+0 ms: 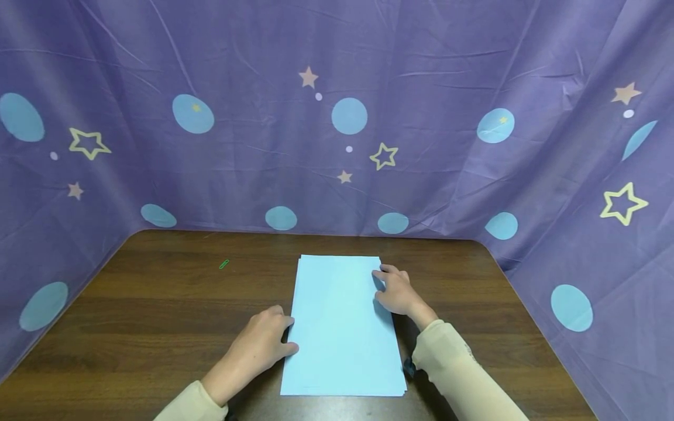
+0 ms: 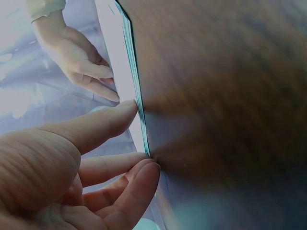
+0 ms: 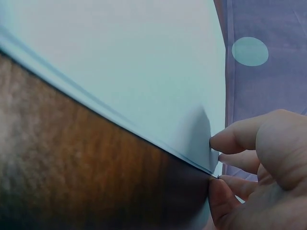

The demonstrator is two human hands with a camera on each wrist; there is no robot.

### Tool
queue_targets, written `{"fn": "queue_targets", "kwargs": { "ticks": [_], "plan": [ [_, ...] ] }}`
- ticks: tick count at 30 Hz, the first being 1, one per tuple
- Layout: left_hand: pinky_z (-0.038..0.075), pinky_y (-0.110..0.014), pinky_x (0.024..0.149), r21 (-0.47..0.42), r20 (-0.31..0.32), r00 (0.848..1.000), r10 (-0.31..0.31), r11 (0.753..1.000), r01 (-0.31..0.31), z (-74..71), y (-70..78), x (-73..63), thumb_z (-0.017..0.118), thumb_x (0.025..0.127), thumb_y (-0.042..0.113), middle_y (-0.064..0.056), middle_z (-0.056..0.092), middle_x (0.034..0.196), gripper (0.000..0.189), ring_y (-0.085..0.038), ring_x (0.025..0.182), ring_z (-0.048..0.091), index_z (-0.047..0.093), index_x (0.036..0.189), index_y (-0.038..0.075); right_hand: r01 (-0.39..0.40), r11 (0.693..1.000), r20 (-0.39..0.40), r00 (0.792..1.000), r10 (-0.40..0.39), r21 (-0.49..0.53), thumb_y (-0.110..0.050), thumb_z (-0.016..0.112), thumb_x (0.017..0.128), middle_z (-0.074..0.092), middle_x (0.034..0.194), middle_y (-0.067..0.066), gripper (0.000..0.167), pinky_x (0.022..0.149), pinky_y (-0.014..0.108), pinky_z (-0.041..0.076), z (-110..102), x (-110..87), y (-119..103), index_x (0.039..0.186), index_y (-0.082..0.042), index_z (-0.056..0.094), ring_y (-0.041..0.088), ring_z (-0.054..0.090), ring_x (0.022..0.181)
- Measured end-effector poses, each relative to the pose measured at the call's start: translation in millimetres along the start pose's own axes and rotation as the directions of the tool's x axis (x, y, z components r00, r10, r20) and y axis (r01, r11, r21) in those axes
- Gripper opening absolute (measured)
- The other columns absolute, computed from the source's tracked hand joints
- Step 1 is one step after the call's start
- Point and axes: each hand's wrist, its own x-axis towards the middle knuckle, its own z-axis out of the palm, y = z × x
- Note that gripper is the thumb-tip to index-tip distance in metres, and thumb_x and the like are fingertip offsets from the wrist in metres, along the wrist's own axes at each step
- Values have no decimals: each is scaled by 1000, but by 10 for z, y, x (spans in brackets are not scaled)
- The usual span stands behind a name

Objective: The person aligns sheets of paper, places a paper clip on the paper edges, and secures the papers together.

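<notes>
A stack of pale blue-white paper sheets [image 1: 342,327] lies lengthwise on the brown wooden table [image 1: 158,316]. At its left long side is my left hand [image 1: 261,341]; in the left wrist view, the thumb and fingertips [image 2: 125,111] meet the layered edge at spaced points. Toward the far right corner, my right hand [image 1: 397,289] reaches across the stack's right edge, casting a shadow on the top sheet. Up close in the right wrist view, one fingertip [image 3: 218,143] sits over the paper and the others are at its edge.
A small green paper clip [image 1: 224,264] lies on the table at the far left. A purple curtain [image 1: 253,117] with stars and blue dots hangs behind the table and along both sides. Slightly offset sheets show at the stack's near right corner.
</notes>
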Motion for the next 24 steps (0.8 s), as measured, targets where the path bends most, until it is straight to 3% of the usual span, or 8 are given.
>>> {"fn": "queue_targets", "kwargs": {
  "ticks": [9, 24],
  "plan": [
    [57, -39, 75, -45, 24, 999, -36, 998, 37, -28, -39, 32, 96, 77, 18, -9, 66, 94, 50, -16, 79, 58, 77, 116, -8, 15, 1000, -21, 1000, -15, 5, -4, 62, 95, 38, 164, 29, 57, 117, 63, 35, -3, -22, -5, 151, 5, 55, 50, 35, 146],
    [47, -35, 70, -87, 30, 999, -21, 996, 23, -51, -117, 50, 95, 79, 19, 0, 59, 83, 44, -16, 75, 49, 80, 115, -3, 8, 998, -37, 999, -5, 62, -9, 63, 98, 41, 161, 29, 56, 118, 62, 38, 15, -64, 10, 152, 3, 54, 50, 37, 148]
  ]
}}
